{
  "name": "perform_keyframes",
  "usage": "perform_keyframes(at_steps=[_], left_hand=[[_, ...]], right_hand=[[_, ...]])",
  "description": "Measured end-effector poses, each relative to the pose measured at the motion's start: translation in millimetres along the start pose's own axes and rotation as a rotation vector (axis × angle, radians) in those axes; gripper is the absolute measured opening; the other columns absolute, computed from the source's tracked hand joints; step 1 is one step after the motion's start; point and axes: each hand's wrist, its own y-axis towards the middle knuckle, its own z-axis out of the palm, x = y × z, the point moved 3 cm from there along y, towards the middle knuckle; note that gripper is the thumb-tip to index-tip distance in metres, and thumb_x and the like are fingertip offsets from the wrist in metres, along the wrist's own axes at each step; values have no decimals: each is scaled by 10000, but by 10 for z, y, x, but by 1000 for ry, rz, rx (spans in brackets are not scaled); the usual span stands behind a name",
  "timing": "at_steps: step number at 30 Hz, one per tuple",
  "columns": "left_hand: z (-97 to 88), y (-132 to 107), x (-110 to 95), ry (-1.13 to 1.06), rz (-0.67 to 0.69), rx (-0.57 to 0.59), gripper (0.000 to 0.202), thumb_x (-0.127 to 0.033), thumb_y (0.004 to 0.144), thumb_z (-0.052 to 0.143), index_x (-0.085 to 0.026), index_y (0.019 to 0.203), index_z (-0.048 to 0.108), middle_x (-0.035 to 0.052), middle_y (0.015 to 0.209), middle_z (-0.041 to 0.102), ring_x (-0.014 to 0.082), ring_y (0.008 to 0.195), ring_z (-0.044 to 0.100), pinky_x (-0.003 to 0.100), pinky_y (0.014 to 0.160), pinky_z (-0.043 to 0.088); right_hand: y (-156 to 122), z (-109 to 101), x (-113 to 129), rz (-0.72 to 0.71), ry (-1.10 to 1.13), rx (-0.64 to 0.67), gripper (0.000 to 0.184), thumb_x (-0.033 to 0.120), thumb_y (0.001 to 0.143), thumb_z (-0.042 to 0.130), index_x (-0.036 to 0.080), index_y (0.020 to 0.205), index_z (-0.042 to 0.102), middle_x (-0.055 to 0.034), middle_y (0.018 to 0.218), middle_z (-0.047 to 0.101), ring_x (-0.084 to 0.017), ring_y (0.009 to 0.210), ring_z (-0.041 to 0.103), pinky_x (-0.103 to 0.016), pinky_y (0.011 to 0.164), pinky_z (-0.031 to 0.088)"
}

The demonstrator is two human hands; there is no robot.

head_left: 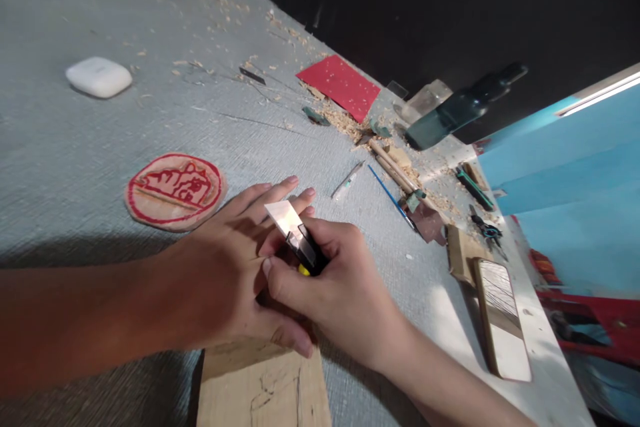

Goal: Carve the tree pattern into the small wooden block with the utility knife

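Observation:
A utility knife (306, 248) is gripped in my right hand (345, 297), with its broad blade out and pointing up to the left. My left hand (225, 280) lies palm down with its fingers stretched out, across the far end of a wooden board (265, 390). My right thumb and fingertips touch or nearly touch the back of my left hand. Pencil-like lines are drawn on the board's near part; the rest is hidden under my hands. Just beyond my left wrist lies a round wooden disc (175, 190) with a red rim and a red carved design.
A white case (99, 77) sits at the left. Wood shavings (345, 121), a red sheet (343, 87), a pen (347, 180) and a blue brush (390, 193) lie farther off. A dark bottle (445, 117) stands behind; a phone (504, 320) leans at the right.

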Motion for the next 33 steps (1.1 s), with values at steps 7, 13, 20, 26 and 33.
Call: perform_keyframes(at_steps=[7,13,20,26,33], left_hand=[[-12,-6,-8,-15,-22,-3,1069,-980,725,587,-171,1418,682,178,1705,407,407,1639,249,599,1350,260],[-7,-6,5,-23,-22,2,1110,-988,714,586,-138,1422,675,175,1683,448,420,1631,263,598,1351,255],[13,-7,29,12,62,-58,1006,-939,768,603,-131,1355,721,215,1656,475,379,1645,251,559,1343,239],[-11,-15,4,2,1,-22,967,-917,763,642,-153,1348,733,180,1688,442,346,1662,206,525,1353,207],[9,-32,9,26,0,-28,1085,-952,765,597,-127,1468,633,185,1713,396,355,1665,190,533,1345,229]], right_hand=[[14,-8,-10,-1,35,24,96,149,751,707,194,830,675,55,700,601,-99,636,524,-221,594,457],[16,-27,-21,-9,36,32,135,127,747,715,188,865,691,64,694,589,-90,620,515,-215,583,444],[20,-48,18,-10,11,61,170,97,751,703,168,906,698,76,666,547,-76,582,460,-205,539,401],[7,-49,-10,-58,23,66,179,117,793,708,165,965,716,41,758,620,-96,663,525,-221,604,444],[2,-38,-23,-34,67,111,179,91,785,705,171,946,705,61,710,580,-81,604,491,-206,559,416]])
